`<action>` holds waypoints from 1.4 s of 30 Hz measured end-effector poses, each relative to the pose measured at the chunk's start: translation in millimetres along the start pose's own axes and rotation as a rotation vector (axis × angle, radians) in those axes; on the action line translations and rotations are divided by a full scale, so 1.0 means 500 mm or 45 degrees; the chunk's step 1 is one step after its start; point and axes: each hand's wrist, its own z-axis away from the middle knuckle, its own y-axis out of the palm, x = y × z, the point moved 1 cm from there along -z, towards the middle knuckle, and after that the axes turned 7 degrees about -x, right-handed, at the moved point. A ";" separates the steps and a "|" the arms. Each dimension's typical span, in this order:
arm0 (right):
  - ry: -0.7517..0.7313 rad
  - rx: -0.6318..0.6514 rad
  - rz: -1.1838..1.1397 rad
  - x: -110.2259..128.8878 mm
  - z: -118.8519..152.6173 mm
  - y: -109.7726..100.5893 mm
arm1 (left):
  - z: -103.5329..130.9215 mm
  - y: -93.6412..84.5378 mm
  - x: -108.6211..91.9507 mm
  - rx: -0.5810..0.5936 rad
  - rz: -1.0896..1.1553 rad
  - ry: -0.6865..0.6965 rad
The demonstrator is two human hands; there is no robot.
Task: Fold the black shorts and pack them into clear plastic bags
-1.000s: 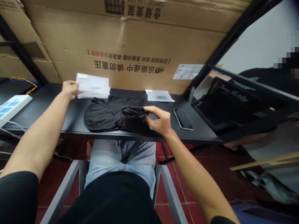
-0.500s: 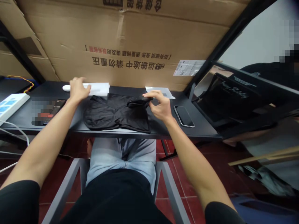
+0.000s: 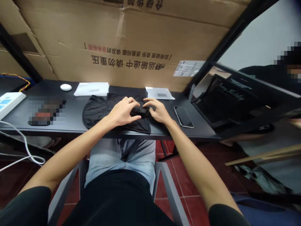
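A black cloth item (image 3: pixel 97 113), thin and wrinkled, lies spread on the dark desk in front of me. Its right part is gathered into a small folded bundle (image 3: pixel 140 110). From the left, the fingers and thumb of my left hand (image 3: pixel 123 112) close around this bundle, and a ring shows on one finger. At the bundle's right end, my right hand (image 3: pixel 160 110) grips the fabric with bent fingers and thumb. Both hands rest low over the cloth, close together. What lies inside the folds is hidden.
White packets (image 3: pixel 91 89) and a clear plastic bag (image 3: pixel 160 93) lie along the cardboard (image 3: pixel 131 37) behind the desk. A white mouse (image 3: pixel 66 87) and a power strip (image 3: pixel 9 102) are at left, a phone (image 3: pixel 183 117) at right. A black bag (image 3: pixel 223 97) and another person (image 3: pixel 265 70) are farther right.
My left hand has come from the white mouse and packets to the folded part of the cloth. My right hand has stayed at that fold, which now sits lower and slightly left.
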 end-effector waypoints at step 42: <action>-0.042 0.131 0.223 0.039 0.071 0.021 | 0.077 -0.083 0.127 -0.270 -0.345 -0.675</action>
